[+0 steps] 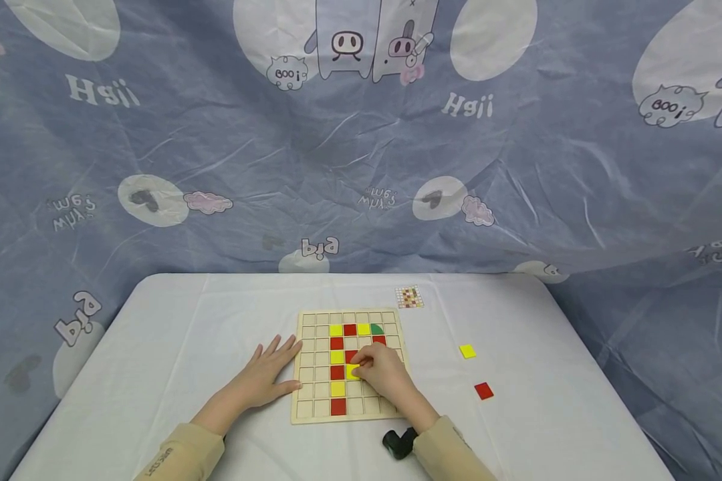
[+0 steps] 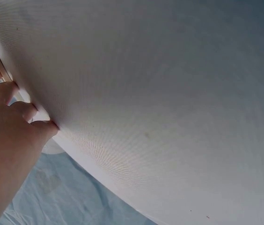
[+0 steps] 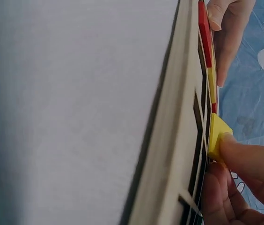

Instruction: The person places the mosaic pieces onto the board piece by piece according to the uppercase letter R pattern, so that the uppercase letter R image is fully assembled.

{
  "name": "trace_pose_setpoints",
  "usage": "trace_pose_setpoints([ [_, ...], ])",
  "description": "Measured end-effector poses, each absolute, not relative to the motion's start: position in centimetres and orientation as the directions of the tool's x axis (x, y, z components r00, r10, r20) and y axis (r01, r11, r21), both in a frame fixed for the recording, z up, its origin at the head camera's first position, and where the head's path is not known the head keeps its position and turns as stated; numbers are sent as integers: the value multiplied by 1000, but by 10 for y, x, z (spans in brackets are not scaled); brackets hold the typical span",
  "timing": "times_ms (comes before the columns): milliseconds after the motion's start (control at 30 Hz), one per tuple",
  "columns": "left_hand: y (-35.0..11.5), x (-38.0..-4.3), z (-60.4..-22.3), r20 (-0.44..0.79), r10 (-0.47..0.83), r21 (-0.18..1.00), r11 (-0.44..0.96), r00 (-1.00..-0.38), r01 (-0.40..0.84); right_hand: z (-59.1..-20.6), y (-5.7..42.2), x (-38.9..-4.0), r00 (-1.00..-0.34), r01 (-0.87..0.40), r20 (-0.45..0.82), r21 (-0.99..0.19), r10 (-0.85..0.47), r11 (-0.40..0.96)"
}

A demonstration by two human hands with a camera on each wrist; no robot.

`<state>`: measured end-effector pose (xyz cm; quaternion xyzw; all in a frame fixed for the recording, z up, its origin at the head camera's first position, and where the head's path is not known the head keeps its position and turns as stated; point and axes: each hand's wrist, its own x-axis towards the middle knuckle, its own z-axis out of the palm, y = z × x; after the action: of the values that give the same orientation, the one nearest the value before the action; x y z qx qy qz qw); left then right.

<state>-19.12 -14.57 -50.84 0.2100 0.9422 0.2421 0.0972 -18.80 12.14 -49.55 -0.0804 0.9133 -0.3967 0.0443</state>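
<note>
A wooden grid board (image 1: 307, 394) lies on the white table, with red and yellow square tiles in some of its cells and a green rounded tile (image 1: 376, 329) near its top right. My right hand (image 1: 388, 375) is over the board and pinches a yellow square tile (image 3: 218, 133) with thumb and fingers. That tile is tilted at the grid in the right wrist view, just right of a red tile (image 1: 337, 373). With fingers spread, my left hand (image 1: 265, 375) touches the board's left edge. Some cells are hidden behind the right hand.
Right of the board lie a loose yellow tile (image 1: 467, 351) and a loose red tile (image 1: 484, 391). A small card with a coloured grid pattern (image 1: 410, 297) lies behind the board. A black object (image 1: 399, 443) sits by the right forearm. A patterned blue curtain (image 1: 349, 147) hangs behind.
</note>
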Motion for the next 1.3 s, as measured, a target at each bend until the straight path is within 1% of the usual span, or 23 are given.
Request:
trace_pose_setpoints([
  [167, -146, -191, -507, -76, 446, 497, 792, -892, 354, -496, 119, -188, -985, -126, 5, -696, -172, 707],
  [300, -147, -191, -508, -71, 449, 500, 789, -891, 358, -496, 118, -188, -985, -129, 8, -689, -170, 713],
  [433, -148, -192, -508, -70, 452, 502, 786, -889, 361, -494, 124, -187, -985, -125, 7, -712, -171, 691],
  [567, -148, -192, -509, -74, 454, 500, 787, -888, 361, -490, 137, -185, -991, -76, -14, -756, -132, 650],
  [733, -148, -193, -510, -71, 454, 494, 790, -888, 364, -485, 159, -182, -998, -6, -34, -795, -53, 607],
  [900, -147, -192, -511, -74, 449, 491, 793, -890, 359, -485, 188, -178, -998, 57, -47, -802, 32, 594],
  [1300, -147, -192, -512, -73, 445, 489, 796, -893, 356, -486, 267, -157, -974, 203, -82, -726, 211, 657],
])
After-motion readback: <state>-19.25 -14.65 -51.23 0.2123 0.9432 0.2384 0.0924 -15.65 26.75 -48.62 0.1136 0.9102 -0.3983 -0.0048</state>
